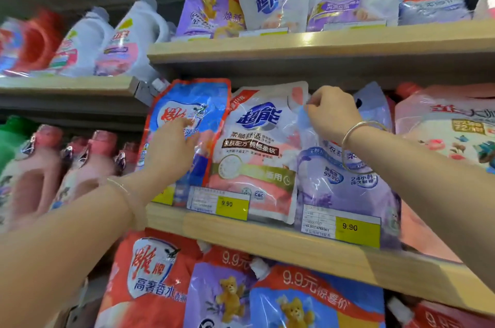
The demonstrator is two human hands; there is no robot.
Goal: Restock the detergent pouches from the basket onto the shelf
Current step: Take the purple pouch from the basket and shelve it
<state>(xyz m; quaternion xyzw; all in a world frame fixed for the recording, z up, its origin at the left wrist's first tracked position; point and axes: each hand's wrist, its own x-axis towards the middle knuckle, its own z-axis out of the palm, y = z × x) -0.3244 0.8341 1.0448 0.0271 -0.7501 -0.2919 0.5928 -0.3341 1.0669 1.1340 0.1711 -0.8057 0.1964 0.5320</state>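
on shelf (281, 240) — right hand (332, 113) pinches purple pouch (345, 183)

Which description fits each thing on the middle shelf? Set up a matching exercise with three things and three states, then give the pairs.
Things:
1. blue pouch
2. pink and white pouch
3. purple pouch

States:
A. its top corner is pinched by the right hand
B. the left hand lies flat on it
C. no hand touches it

Pairs: 1-B, 2-C, 3-A

Bright overhead light glares off the glossy pouches (257, 150); the left side smears with blur, edges bending wide-angle.
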